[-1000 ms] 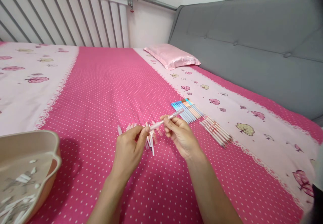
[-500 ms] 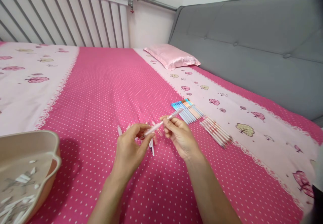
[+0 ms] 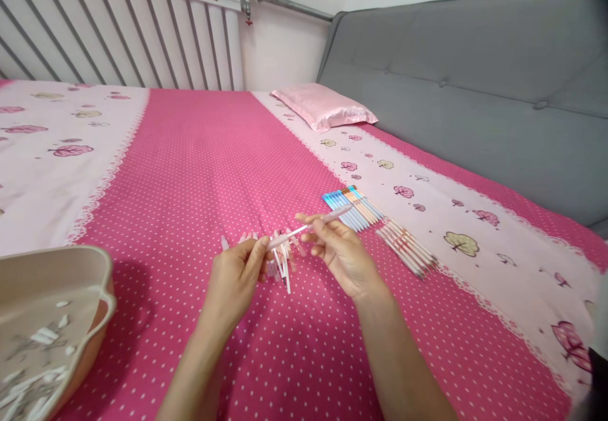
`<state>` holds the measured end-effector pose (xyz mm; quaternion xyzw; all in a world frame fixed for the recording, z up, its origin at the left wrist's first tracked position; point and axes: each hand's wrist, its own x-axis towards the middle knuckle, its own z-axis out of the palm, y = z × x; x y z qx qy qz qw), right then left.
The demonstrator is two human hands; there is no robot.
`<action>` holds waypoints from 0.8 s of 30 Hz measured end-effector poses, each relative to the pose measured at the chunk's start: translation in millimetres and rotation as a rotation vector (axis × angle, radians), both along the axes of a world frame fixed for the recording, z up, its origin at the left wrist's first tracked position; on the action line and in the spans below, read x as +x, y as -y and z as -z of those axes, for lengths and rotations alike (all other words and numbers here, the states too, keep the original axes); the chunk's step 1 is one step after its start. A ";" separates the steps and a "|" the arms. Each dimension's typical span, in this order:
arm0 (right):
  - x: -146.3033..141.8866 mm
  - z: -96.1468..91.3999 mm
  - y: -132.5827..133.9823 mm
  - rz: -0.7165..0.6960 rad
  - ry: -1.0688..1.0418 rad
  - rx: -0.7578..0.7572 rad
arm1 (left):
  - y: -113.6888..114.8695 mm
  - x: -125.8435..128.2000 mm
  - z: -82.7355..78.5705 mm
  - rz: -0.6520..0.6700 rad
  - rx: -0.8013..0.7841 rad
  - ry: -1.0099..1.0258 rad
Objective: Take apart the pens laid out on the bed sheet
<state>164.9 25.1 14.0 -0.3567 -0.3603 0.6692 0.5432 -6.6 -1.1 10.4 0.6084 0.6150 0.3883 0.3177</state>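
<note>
My right hand (image 3: 338,253) pinches a thin pink-and-white pen (image 3: 311,226) near its middle, tip end pointing left and down. My left hand (image 3: 239,280) has its thumb and fingers closed on the pen's lower left end. Both hands hover over a small loose pile of pink and white pens (image 3: 280,256) lying on the pink dotted bedsheet (image 3: 199,168). To the right lie a neat row of blue and orange pens (image 3: 352,208) and a row of white-and-red pens (image 3: 407,247).
A beige basin (image 3: 52,320) holding small white scraps sits at the lower left. A pink pillow (image 3: 323,106) lies at the far end of the bed. A grey padded headboard (image 3: 475,85) runs along the right, and a slatted rail stands at the back left.
The left hand slid along the pen's lower end, first over it, then back to a pinch at its tip. The right hand lifted the pen slightly up and to the right.
</note>
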 end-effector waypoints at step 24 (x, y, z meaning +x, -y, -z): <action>-18.3 30.3 0.2 -0.259 0.679 0.039 | -9.3 -26.9 9.6 -0.362 -0.208 -0.481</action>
